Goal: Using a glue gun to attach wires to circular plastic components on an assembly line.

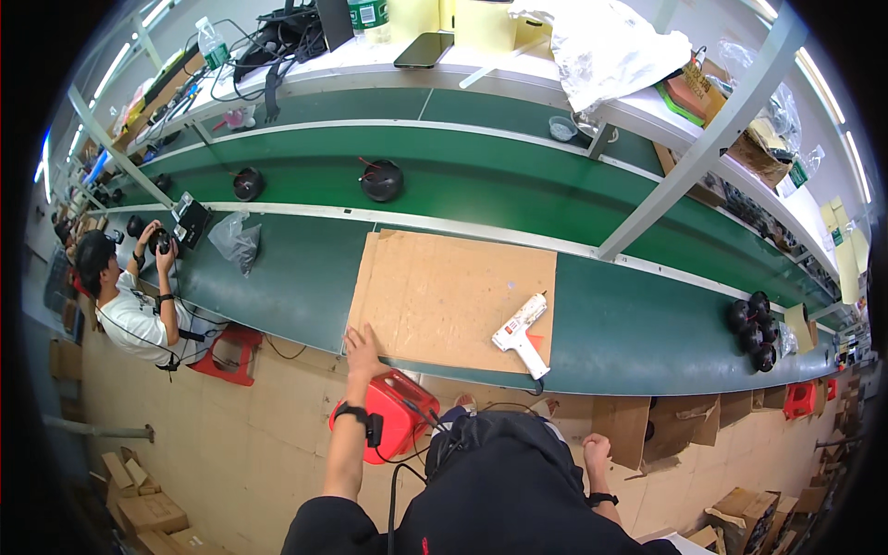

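My left hand [363,353] is open, its fingers spread at the near left corner of a flat cardboard sheet [435,296] on the green workbench. A black strap circles that wrist. On the sheet's right part lies a white glue gun [523,333], its handle toward me and its cord running off the near edge. Under the gun's handle shows a small orange patch [536,343]. My right hand [597,450] hangs beside my body, below the bench edge, with its fingers curled in and nothing visible in them.
A red stool [393,416] stands below my left hand. Black round parts [381,180] sit on the green conveyor, and several more [754,328] cluster at the bench's right. A clear bag [236,242] lies left. A co-worker [129,305] sits far left. Open cartons [680,425] stand under the bench.
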A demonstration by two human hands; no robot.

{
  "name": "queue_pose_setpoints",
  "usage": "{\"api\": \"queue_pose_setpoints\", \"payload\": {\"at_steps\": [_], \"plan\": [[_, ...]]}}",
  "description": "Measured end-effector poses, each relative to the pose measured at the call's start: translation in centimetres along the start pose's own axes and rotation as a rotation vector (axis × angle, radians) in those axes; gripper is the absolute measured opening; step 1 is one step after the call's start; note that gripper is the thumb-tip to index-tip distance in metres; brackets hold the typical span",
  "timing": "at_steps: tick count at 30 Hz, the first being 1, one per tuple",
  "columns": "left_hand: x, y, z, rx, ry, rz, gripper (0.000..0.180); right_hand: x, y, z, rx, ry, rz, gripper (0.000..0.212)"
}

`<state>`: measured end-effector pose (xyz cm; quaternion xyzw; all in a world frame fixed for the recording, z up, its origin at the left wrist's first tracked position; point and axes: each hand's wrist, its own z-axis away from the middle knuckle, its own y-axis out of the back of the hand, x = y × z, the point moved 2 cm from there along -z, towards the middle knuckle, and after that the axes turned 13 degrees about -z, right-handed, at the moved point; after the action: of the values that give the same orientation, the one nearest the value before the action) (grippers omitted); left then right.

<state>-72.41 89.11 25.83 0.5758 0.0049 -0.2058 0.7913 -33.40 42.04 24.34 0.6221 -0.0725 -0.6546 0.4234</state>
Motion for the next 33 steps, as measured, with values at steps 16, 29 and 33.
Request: {"api": "queue_pose_setpoints", "payload": {"at_steps": [16,29,33], "plan": [[-1.5,-19.5,23.6,-0.405,0.403,0.548,0.024,-20.3,-9.6,-9.8,-0.412,0.530,0.256,0.048],[0.7,-19.1,21.1,-0.466,0.301,0.830,0.037,-21.8,-18.6,-9.7,-0.464,0.303,0.536,0.074],[0.8,-16.1,19.5,-0.446,0.301,0.653,0.034,-22.3,-17.1,-10.6,-0.386,0.289,0.355,0.062]]}}
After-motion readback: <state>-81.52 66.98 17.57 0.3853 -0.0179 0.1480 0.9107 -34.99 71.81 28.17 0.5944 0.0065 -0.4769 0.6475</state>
